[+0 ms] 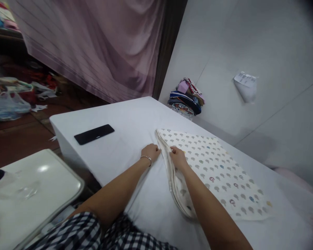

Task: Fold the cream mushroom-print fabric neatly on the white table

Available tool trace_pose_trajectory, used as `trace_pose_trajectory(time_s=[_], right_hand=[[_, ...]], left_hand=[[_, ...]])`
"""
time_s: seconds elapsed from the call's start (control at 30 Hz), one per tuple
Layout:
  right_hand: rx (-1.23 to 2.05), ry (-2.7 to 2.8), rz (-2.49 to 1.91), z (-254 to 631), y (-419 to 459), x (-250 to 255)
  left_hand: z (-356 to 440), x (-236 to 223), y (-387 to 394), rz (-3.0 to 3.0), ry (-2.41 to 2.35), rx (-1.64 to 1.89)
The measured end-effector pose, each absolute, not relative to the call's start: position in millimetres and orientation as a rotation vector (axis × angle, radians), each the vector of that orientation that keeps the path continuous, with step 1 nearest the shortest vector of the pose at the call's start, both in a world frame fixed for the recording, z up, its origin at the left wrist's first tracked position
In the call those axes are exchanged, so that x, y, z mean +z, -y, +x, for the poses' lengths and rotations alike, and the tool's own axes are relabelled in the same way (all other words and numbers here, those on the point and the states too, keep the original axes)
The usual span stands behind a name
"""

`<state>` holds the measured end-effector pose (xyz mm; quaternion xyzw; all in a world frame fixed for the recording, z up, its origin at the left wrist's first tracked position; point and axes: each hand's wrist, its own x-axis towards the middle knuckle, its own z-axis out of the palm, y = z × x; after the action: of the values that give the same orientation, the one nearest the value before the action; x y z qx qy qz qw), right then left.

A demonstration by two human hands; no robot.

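Note:
A folded stack of cream fabric, printed with small grey and a few coloured motifs, lies on the white-covered table. Its layered folded edge runs down the side facing me. My left hand, with a bracelet at the wrist, has its fingers closed at the outer layer of that edge. Just to the right, my right hand pinches the fold between thumb and fingers, resting on top of the layers. The fingertips of the left hand are partly hidden.
A black phone lies on the table's left part. Folded cloths are piled against the grey wall, which bears a paper note. A pink curtain hangs beyond. A pale, smooth-topped surface stands at lower left; plastic bags lie behind.

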<state>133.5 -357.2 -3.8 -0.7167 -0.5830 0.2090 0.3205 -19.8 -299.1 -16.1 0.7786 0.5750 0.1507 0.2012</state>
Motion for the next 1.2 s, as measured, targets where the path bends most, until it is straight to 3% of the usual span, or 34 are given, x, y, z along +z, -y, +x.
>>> trace_pose_trajectory(time_s=[0.4,0.83,1.2], right_hand=[[0.531,1.471,-1.852,133.2,356.0,-14.4],[0.458,1.538,-1.913,120.5,364.1,-11.3],[0.252,1.782,-2.026,111.0,366.6,-3.5]], left_hand=[[8.3,-23.5,312.8,2.367,-1.589,0.334],[7.0,-25.0,311.3,1.519,-1.322,0.542],[6.8,-21.6,311.8,1.649,-1.369,0.692]])
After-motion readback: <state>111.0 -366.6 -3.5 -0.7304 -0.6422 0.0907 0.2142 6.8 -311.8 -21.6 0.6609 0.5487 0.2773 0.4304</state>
